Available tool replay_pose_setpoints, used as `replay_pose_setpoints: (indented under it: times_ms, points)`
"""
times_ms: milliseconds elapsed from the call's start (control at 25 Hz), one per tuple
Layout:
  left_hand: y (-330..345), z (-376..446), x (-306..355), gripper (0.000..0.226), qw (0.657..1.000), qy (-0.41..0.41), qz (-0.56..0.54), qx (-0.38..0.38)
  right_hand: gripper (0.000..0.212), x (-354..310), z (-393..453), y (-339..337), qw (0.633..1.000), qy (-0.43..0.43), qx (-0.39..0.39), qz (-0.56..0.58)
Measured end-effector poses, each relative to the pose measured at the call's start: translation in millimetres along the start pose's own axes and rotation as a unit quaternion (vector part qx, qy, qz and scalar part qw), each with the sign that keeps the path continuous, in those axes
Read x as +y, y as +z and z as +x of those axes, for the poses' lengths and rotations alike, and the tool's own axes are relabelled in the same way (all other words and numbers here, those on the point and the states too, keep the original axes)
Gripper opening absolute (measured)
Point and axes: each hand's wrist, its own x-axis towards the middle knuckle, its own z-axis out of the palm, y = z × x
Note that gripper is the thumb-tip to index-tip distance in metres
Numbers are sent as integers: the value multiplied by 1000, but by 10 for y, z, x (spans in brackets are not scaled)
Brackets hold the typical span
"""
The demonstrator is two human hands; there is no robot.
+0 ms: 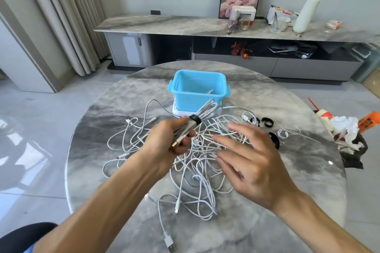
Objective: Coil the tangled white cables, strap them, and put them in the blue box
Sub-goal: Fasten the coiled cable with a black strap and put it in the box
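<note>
Left hand (168, 139) grips coiled cable bundle (202, 114), black strap (195, 119) around it, held just in front of blue box (198, 90). Right hand (250, 162) released, fingers spread, hovering over tangled white cables (197, 162) nearer than the box. Loose straps (267, 122) right of box.

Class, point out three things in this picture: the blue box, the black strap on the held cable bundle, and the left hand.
blue box (186, 100): head view, front wall.
black strap (195, 119): head view, the band's middle.
left hand (164, 146): head view, back of the hand.
</note>
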Motion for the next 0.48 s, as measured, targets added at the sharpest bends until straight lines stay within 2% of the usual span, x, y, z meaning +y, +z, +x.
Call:
replay_pose_setpoints:
  times_ms: [80, 120, 200, 240, 280, 360, 480]
  points:
    - [24, 9, 12, 23, 999, 28, -11, 23, 9, -56, 35, -1, 978, 168, 11, 122]
    - [60, -2, -13, 28, 999, 35, -20, 18, 8, -93, 107, -19, 932, 276, 2, 233]
    - [162, -23, -130, 31, 999, 43, -17, 6, 13, -144, 268, 27, 775, 438, -11, 455]
    - [206, -22, -183, 27, 999, 50, -2, 4, 15, -147, 329, 89, 720, 473, -3, 508]
    - [240, -13, -214, 20, 998, 56, 12, 4, 14, -146, 395, 157, 697, 488, 12, 526]
    - [259, -4, -198, 12, 998, 59, 25, -2, 8, -163, 550, 288, 693, 501, 35, 517]
    - [168, 1, -94, 13, 996, 67, 61, 6, 14, -162, 680, 484, 692, 533, 41, 485]
